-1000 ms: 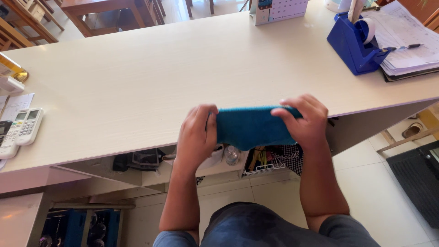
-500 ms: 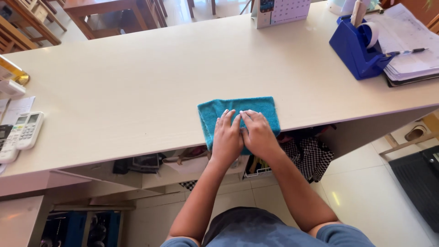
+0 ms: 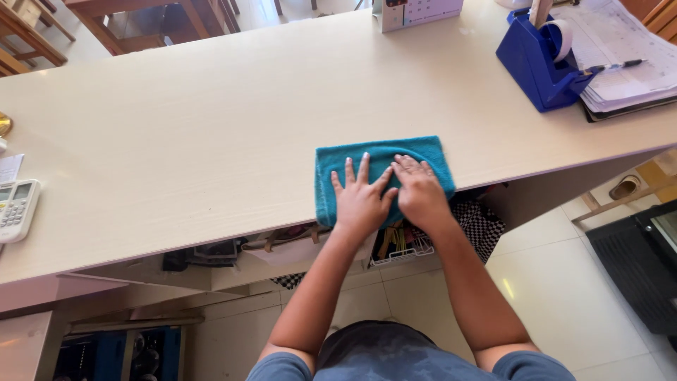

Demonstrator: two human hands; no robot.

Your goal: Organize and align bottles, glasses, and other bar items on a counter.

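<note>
A folded teal cloth (image 3: 338, 164) lies flat on the pale counter (image 3: 211, 127), near its front edge. My left hand (image 3: 361, 203) rests palm down on the cloth with its fingers spread. My right hand (image 3: 419, 192) lies flat beside it on the same cloth, its fingers touching those of the left. Neither hand grips anything; both press on the cloth's near half.
A blue tape dispenser (image 3: 537, 60) and a stack of papers with a pen (image 3: 624, 67) sit at the far right. A desk calendar (image 3: 416, 12) stands at the back. A remote-like device (image 3: 15, 209) lies at the left edge. Shelves with clutter (image 3: 402, 243) sit under the counter.
One second ago both hands held the cloth up at the counter's edge. They then laid it on the counter, and now press it flat with fingers spread wider.
</note>
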